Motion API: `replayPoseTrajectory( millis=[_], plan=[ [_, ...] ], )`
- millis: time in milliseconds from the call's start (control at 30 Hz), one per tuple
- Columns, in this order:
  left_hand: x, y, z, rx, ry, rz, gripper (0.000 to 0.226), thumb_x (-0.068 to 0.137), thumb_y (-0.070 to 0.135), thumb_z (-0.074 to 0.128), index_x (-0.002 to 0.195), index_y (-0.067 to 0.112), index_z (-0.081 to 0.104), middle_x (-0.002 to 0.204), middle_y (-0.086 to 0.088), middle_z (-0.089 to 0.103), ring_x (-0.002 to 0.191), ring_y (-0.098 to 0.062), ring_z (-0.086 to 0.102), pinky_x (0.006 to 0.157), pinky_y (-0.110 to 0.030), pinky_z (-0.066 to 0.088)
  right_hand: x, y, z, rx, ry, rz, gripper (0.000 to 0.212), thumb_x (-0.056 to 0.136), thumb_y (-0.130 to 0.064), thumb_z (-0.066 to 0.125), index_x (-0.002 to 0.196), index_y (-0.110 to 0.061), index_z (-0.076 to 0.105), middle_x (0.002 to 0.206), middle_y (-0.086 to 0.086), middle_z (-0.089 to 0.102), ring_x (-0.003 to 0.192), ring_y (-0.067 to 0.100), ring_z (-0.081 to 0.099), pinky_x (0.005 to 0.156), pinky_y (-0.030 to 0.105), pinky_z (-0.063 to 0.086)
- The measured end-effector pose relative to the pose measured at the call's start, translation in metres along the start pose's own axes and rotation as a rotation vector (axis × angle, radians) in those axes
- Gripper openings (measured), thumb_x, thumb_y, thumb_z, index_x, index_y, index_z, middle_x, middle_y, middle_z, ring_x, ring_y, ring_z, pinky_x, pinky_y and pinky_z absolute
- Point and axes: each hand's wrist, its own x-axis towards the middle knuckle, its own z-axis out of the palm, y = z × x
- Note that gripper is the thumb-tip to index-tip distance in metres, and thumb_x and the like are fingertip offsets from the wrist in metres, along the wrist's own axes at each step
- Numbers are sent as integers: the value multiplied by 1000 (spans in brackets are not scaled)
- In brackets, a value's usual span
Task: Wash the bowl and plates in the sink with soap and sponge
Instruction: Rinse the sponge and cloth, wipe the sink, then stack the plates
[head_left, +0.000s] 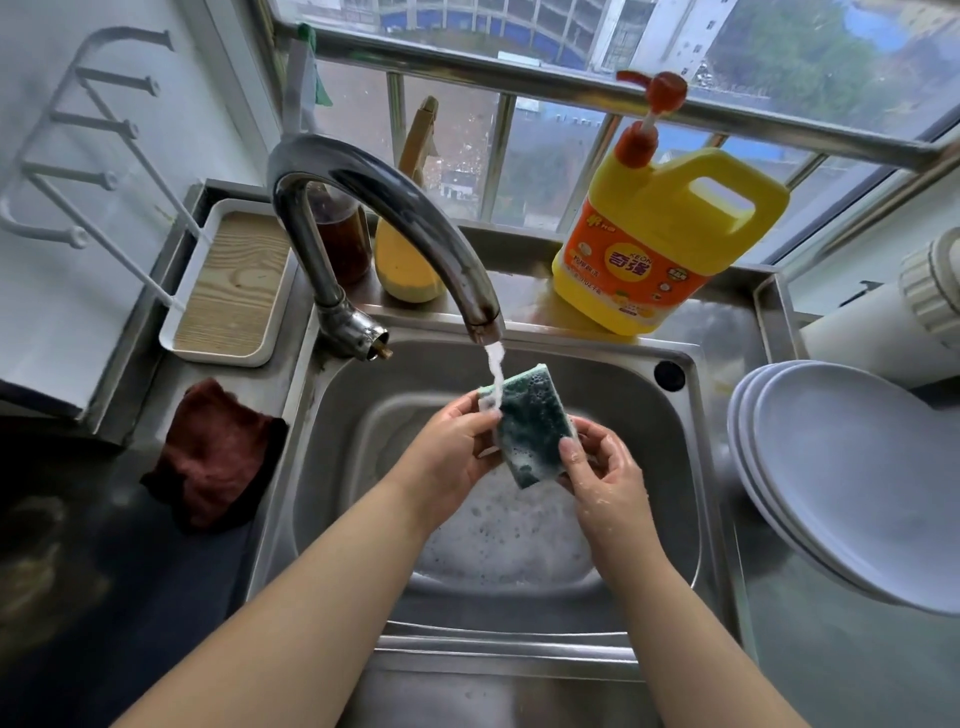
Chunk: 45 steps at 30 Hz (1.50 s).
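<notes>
Sponge (532, 423): soapy, pinched in the grip of left hand (449, 449) and right hand (602, 470), fingers closed on its edges, held under the faucet (395, 218) stream above the sink (675, 467). Plates (841, 478): stacked right of sink. Step judged: sponge rinsing; next, a plate must be fetched.

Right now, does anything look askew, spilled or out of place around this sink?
Nothing stands out. Both hands hold the sponge under the running faucet; white plates sit stacked right of the sink.
</notes>
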Motion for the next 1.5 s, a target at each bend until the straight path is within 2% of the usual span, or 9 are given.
replayPoseTrajectory(
  millis=[233, 333, 533, 700, 867, 1067, 1167, 1333, 1500],
  plan=[
    [4, 7, 4, 58, 10, 91, 29, 95, 2, 49, 123, 8, 55, 105, -9, 65, 87, -17, 64, 69, -27, 56, 4, -6, 3, 155, -13, 60, 20, 93, -13, 58, 111, -20, 58, 112, 6, 65, 106, 18, 64, 86, 31, 56],
    [1, 14, -3, 54, 7, 144, 20, 92, -1, 52, 109, 6, 61, 91, -5, 71, 80, -15, 68, 67, -26, 57, 8, -11, 12, 191, -82, 94, 18, 95, -12, 56, 109, -22, 59, 110, 4, 67, 102, 16, 65, 82, 27, 56],
    [-14, 16, -24, 50, 99, 160, 22, 93, 2, 51, 109, 14, 60, 96, -4, 69, 91, -19, 64, 74, -34, 52, 6, -9, 28, 31, -203, 126, 20, 93, -15, 60, 109, -27, 59, 109, -3, 67, 105, 13, 63, 94, 33, 52],
    [-29, 8, -34, 57, 160, 144, 20, 94, 11, 53, 113, 17, 58, 100, -4, 68, 94, -20, 63, 69, -32, 52, -3, -5, 34, -27, -291, 143, 23, 91, -21, 63, 109, -34, 55, 110, -7, 65, 104, 8, 61, 94, 30, 52],
    [-39, -4, -35, 64, 147, 100, 23, 92, 17, 56, 115, 12, 60, 99, -6, 71, 89, -19, 68, 75, -35, 56, -5, -5, 40, -5, -244, 155, 25, 94, -27, 58, 118, -24, 53, 111, -5, 63, 101, 6, 60, 84, 23, 53],
    [-46, -13, -27, 71, 37, 111, 36, 87, -4, 57, 119, 12, 59, 110, -10, 70, 103, -22, 67, 87, -34, 55, -3, -6, 34, 73, -186, 202, 22, 101, -21, 45, 123, -24, 48, 104, 1, 66, 87, 10, 67, 74, 28, 56],
    [-44, -17, -22, 250, 54, 161, 37, 87, -3, 61, 118, 18, 63, 112, -7, 69, 110, -21, 63, 95, -35, 51, -2, -5, 34, -41, -218, 226, 25, 101, -39, 40, 121, -31, 51, 119, 3, 59, 106, 16, 61, 84, 33, 55],
    [-42, -17, -16, 265, 70, 150, 29, 92, -1, 54, 110, 19, 66, 109, -3, 72, 100, -12, 66, 89, -24, 52, -4, -10, 34, 324, -322, 429, 48, 94, -51, 42, 121, -16, 59, 110, 8, 71, 101, 22, 68, 88, 38, 54],
    [-41, -9, -29, 226, 220, 184, 20, 95, -1, 49, 100, 10, 64, 91, -6, 72, 78, -15, 64, 70, -24, 54, 3, -9, 38, 420, -252, 482, 35, 96, -37, 49, 120, -13, 57, 110, 13, 70, 97, 28, 69, 77, 41, 57]
  ],
)
